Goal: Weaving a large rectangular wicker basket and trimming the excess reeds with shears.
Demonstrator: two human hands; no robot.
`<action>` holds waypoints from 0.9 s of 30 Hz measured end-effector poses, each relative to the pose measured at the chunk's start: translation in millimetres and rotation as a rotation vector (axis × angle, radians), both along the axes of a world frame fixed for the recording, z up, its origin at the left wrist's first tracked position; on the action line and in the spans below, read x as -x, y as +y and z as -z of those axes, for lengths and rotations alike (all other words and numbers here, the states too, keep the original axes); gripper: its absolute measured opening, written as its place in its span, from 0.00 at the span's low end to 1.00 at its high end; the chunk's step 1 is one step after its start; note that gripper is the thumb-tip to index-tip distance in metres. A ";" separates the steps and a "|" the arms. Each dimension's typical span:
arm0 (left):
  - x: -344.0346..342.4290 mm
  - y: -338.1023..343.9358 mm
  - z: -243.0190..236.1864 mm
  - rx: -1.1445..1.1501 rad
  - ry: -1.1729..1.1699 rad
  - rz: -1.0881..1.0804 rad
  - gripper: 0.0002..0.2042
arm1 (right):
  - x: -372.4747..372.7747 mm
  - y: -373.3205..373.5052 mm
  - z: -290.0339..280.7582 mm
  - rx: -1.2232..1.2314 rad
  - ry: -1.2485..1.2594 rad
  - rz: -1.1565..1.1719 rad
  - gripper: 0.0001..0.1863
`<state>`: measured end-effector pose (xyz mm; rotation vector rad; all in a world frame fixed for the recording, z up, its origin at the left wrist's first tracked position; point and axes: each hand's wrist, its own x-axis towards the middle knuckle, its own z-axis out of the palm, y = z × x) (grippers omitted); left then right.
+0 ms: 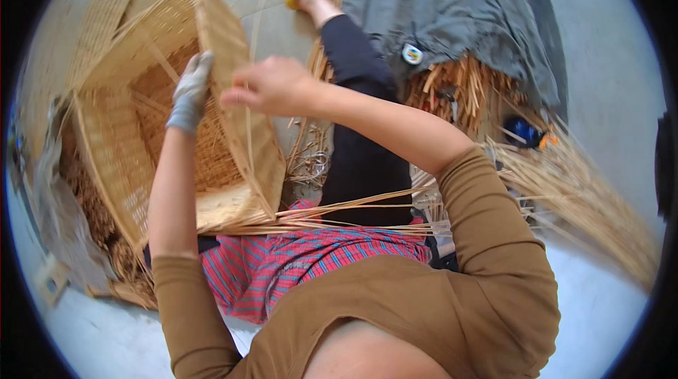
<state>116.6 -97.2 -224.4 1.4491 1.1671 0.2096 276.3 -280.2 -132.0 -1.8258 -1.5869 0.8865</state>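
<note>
Looking mostly woven, the basket [240,139] sits at the frame's upper left, loose strips [304,217] below unused, gloved left hand [191,91] at its rim, bare right hand [271,86] apart, grips unclear.

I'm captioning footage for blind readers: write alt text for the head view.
A person's gloved left hand is at the rim of a large woven basket, with the bare right hand, blurred, close by. Thin pale strips lie across a red checked cloth, and a grey sheet partly covers brown strips.
</note>
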 end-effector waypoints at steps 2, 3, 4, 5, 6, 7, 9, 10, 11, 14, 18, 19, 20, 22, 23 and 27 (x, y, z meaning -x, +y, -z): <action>10.4 20.0 -1.8 -0.008 0.001 0.120 0.32 | -51.5 -33.0 -14.6 -0.280 0.084 0.416 0.17; 3.1 20.8 -3.3 -0.071 0.056 0.189 0.31 | -80.6 -56.8 -4.8 -0.440 0.118 0.640 0.16; -3.9 16.9 -6.2 0.075 -0.020 0.105 0.29 | -98.0 -84.0 9.5 -0.400 0.112 0.776 0.14; -8.5 13.8 -7.5 0.223 -0.085 0.016 0.27 | -107.2 -113.0 31.3 -0.359 0.110 0.908 0.12; 3.2 23.9 -2.6 0.248 -0.215 0.035 0.24 | -99.2 -134.5 60.6 -0.272 0.023 0.870 0.11; 8.9 31.5 6.4 0.285 -0.347 0.058 0.21 | -82.9 -159.2 97.1 -0.175 -0.069 0.833 0.10; -5.0 7.5 9.8 0.370 -0.403 -0.028 0.17 | -46.0 -220.5 177.7 0.237 0.059 0.631 0.10; 4.8 1.9 3.4 0.410 -0.443 -0.188 0.14 | -18.1 -227.1 187.4 0.488 0.056 0.586 0.11; -10.0 -5.7 4.6 0.416 -0.446 -0.171 0.14 | -3.4 -253.3 225.0 0.470 -0.141 0.573 0.12; -3.8 -4.9 1.4 0.131 -0.316 -0.214 0.11 | 15.6 -254.5 267.9 0.516 -0.284 0.489 0.20; -1.6 -10.4 -24.0 0.111 -0.137 -0.265 0.10 | 44.9 -243.8 299.0 0.536 -0.260 0.386 0.19; 9.8 2.6 -19.7 0.086 -0.053 -0.090 0.10 | 50.7 -242.7 306.3 0.605 -0.168 0.360 0.15; -1.9 4.4 -9.2 0.086 0.007 0.112 0.10 | 50.2 -261.7 326.8 0.474 0.096 0.579 0.13; -18.0 -14.9 -26.7 -0.021 0.176 0.151 0.10 | 58.6 -263.0 325.8 0.466 -0.185 0.451 0.14; -20.8 -25.4 -36.7 -0.136 0.337 0.180 0.11 | 66.9 -265.2 320.9 0.446 -0.466 0.301 0.14; 24.3 -2.1 -25.7 -0.395 0.125 0.141 0.19 | 66.9 -268.2 298.2 0.335 -0.569 0.432 0.10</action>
